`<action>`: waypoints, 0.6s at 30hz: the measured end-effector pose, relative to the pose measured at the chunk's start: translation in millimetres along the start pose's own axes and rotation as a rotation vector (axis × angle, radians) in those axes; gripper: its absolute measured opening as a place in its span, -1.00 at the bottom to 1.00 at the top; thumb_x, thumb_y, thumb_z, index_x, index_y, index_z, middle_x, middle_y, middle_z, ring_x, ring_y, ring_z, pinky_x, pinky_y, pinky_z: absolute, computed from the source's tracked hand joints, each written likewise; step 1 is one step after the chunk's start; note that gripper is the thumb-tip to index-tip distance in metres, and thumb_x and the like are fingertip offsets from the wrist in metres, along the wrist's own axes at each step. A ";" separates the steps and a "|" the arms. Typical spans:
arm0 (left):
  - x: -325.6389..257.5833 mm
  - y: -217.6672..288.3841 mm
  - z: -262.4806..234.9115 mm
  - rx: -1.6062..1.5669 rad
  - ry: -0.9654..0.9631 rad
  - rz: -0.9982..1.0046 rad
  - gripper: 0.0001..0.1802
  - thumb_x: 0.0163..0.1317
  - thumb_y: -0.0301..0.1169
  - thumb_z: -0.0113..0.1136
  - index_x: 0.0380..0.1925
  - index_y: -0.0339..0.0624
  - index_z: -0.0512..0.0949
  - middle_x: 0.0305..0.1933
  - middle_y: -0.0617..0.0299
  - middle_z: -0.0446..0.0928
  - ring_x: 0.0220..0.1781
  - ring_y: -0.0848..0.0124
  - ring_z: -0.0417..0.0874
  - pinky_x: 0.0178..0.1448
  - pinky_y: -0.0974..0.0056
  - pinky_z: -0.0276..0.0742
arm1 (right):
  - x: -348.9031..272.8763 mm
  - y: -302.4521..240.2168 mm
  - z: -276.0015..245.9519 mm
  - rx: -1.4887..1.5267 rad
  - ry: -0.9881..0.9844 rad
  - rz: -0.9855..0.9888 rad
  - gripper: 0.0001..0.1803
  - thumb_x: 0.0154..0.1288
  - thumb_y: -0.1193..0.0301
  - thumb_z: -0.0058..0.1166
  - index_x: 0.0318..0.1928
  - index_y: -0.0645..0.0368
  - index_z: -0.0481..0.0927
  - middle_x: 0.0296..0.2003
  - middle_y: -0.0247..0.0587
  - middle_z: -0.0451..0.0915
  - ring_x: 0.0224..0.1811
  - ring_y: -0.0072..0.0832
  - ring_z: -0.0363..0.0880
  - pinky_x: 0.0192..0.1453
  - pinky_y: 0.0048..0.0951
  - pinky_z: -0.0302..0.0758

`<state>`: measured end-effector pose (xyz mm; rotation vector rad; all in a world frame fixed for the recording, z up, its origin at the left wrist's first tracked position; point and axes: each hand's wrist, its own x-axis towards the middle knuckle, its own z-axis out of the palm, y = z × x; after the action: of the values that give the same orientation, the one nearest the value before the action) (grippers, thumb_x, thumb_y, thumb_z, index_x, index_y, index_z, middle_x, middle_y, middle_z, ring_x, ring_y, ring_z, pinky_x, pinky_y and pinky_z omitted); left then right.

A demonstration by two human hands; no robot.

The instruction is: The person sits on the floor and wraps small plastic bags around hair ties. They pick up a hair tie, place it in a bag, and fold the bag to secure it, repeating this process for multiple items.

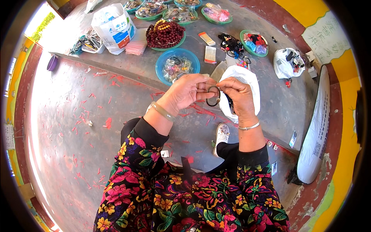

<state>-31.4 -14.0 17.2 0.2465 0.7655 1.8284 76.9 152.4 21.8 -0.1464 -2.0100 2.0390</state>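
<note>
In front of me, my left hand [187, 91] and my right hand [238, 96] meet at the fingertips. A thin black hair tie [207, 101] with a small bead-like piece hangs in a loop at the pinched fingers of my right hand. The left fingers reach to the edge of the loop, and the left thumb and forefinger seem pinched on a bit of clear film, too fine to make out. Under my right hand a white plastic bag [251, 77] lies open with dark items inside, partly hidden by that hand.
Beyond my hands stands a blue basin [159, 69] of small clear packets. Dark red beads [166, 38] fill a green basin. More basins, a white paper bag [114, 29] and another white plastic bag [284, 63] stand around. Red scraps litter the floor; a long wrapped roll [315, 143] lies right.
</note>
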 end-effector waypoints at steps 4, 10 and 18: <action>1.4 -4.9 4.4 0.064 0.088 0.027 -0.74 0.28 -0.44 0.02 -0.15 -0.46 0.49 -0.19 -0.03 0.57 -0.16 0.28 0.64 -0.06 0.34 0.62 | -0.3 -0.6 1.6 -0.048 0.017 -0.028 -0.77 0.09 0.71 -0.06 -0.32 0.28 0.66 -0.39 -0.35 0.55 -0.36 -0.63 0.44 -0.23 -0.61 0.38; 3.6 -10.7 1.1 0.143 0.164 0.076 -0.79 0.26 -0.49 0.05 -0.19 -0.45 0.50 -0.23 0.02 0.58 -0.20 0.31 0.65 -0.09 0.37 0.63 | -0.7 -2.4 0.1 -0.045 -0.015 0.043 -0.75 0.13 0.68 -0.03 -0.19 0.28 0.62 -0.33 -0.33 0.57 -0.25 -0.62 0.48 -0.14 -0.60 0.41; 6.0 -13.1 8.8 0.262 0.269 0.199 -0.80 0.26 -0.50 0.05 -0.20 -0.45 0.52 -0.23 0.04 0.58 -0.21 0.36 0.65 -0.11 0.36 0.64 | 2.4 -4.7 4.2 0.196 0.095 0.213 -0.71 0.18 0.48 0.15 -0.08 0.32 0.53 -0.31 -0.31 0.57 -0.31 -0.63 0.48 -0.15 -0.61 0.41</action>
<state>-19.3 -2.6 14.9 0.2556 1.2090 1.9700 74.1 148.9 26.9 -0.4255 -1.7929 2.2970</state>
